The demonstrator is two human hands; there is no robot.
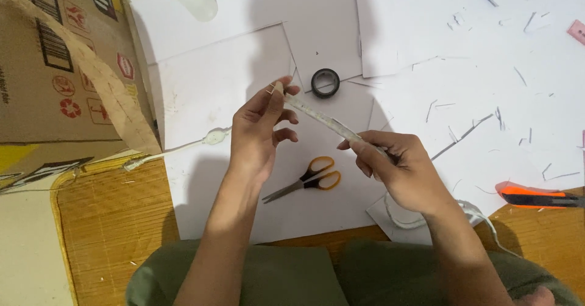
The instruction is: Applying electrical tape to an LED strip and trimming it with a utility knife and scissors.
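Hands at work: my left hand (259, 120) pinches one end of a clear light strip (323, 118), my right hand (396, 166) grips the other, above white sheets. Bending too sharply could crack it.

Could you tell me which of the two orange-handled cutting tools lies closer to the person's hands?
The scissors, lying on the white sheet just below both hands. The orange utility knife sits far off at the right edge, beyond the right hand.
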